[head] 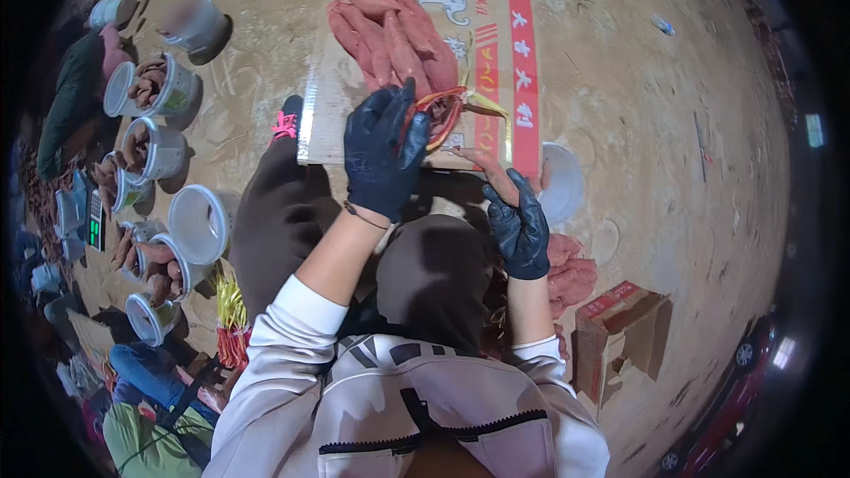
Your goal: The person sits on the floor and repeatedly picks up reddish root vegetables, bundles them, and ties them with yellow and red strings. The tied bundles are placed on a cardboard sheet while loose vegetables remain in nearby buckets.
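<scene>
A red mesh bag full of sweet potatoes (398, 40) lies on a printed cardboard box (325, 139) in front of me. At its near end, my gloved left hand (385, 146) grips the rim of the bag's mouth, which is held open by a red and yellow edge. To the right, my gloved right hand (521, 226) holds a slender sweet potato (498, 172) between thumb and fingers, its thin tip pointing toward the bag's mouth. A yellow tie (488, 106) trails from the mouth over the box.
A white tub (563, 182) stands right of the box. Filled red mesh bags (571, 272) and an open carton (621, 325) lie nearer me. Several tubs of sweet potatoes (176, 89), a digital scale (96, 219) and bundled mesh bags (231, 318) are at left, where other people sit.
</scene>
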Demonstrator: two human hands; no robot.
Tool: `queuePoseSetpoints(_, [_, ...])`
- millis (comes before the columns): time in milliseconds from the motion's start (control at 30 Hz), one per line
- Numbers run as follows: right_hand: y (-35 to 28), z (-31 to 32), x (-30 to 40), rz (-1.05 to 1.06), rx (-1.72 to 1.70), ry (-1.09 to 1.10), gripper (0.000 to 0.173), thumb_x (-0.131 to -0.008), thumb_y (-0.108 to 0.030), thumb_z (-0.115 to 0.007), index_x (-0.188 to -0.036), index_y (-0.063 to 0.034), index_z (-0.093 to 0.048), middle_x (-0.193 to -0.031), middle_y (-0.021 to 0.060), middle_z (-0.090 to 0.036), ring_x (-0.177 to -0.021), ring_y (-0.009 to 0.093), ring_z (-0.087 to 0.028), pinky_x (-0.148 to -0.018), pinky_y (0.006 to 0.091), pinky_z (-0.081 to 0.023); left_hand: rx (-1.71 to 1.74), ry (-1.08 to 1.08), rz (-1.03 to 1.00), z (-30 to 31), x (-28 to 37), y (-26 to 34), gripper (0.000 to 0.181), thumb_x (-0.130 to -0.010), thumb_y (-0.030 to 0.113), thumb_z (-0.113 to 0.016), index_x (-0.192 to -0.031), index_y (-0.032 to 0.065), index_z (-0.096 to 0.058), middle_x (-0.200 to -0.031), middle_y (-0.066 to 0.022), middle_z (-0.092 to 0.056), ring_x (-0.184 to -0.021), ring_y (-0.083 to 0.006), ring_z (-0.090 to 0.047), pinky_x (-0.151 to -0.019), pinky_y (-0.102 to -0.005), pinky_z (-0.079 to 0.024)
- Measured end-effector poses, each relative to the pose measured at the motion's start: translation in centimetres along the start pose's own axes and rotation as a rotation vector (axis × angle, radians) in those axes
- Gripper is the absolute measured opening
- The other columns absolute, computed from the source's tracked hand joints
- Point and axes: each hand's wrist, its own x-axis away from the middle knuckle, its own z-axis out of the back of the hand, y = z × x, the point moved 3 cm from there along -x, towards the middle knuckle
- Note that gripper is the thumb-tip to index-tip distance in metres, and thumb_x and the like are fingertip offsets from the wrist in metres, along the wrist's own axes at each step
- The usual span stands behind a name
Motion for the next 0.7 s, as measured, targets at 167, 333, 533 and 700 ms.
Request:
queuePoseSetpoints(167, [-3.0, -0.9, 2.3, 0.151, 0.356, 0.049, 0.04, -0.106, -0.011, -0.05, -0.141, 0.008, -0.046, -0.129, 0.0171, -0.059, -0.109, 0.024, -0.063, -0.094, 0.0358, -0.054, 0.094, -0.357, -0.446, 0.2, -0.5, 4.3, 0.051, -0.078, 0.014, -0.075, -0.128, 0.01, -0.066, -0.113, -0.0151, -0.067, -0.101, -0.0322, -0.066, -0.087, -0.0422, -0.052])
queuePoseSetpoints(333, [-5.3, -1.1, 5.0, 0.317, 0.741, 0.048, 0.038, -0.104, -0.014, -0.053, -0.135, 0.0074, -0.053, -0.124, 0.0145, -0.064, -0.102, 0.023, -0.067, -0.083, 0.0322, -0.056, -0.092, -0.602, -0.481, 0.3, 1.6, 5.7, 0.047, -0.081, 0.017, -0.072, -0.127, 0.0138, -0.065, -0.093, -0.0084, -0.068, -0.085, -0.0293, -0.065, -0.074, -0.0415, -0.05])
queuePoseSetpoints(533, [-9.1, -4.5, 8.8, 0.091, 0.636, 0.057, 0.048, -0.106, -0.035, -0.043, -0.131, 0.003, -0.059, -0.111, 0.0127, -0.07, -0.087, 0.02, -0.07, -0.069, 0.0291, -0.054, 0.156, -0.535, -0.571, 3.2, 2.5, 7.5, 0.017, -0.085, 0.029, -0.071, -0.096, 0.0163, -0.074, -0.076, -0.0052, -0.063, -0.074, -0.027, -0.061, -0.07, -0.0414, -0.046])
queuePoseSetpoints(700, [-12.3, -11.2, 9.9, 0.376, 1.265, -0.184, 0.044, -0.105, -0.032, -0.047, -0.126, 0.0041, -0.062, -0.108, 0.0111, -0.071, -0.09, 0.021, -0.071, -0.071, 0.03, -0.055, 0.168, -0.492, -0.405, 4.7, 5.0, 7.2, 0.024, -0.089, 0.037, -0.066, -0.083, 0.0142, -0.07, -0.072, -0.0064, -0.063, -0.072, -0.029, -0.06, -0.068, -0.043, -0.045])
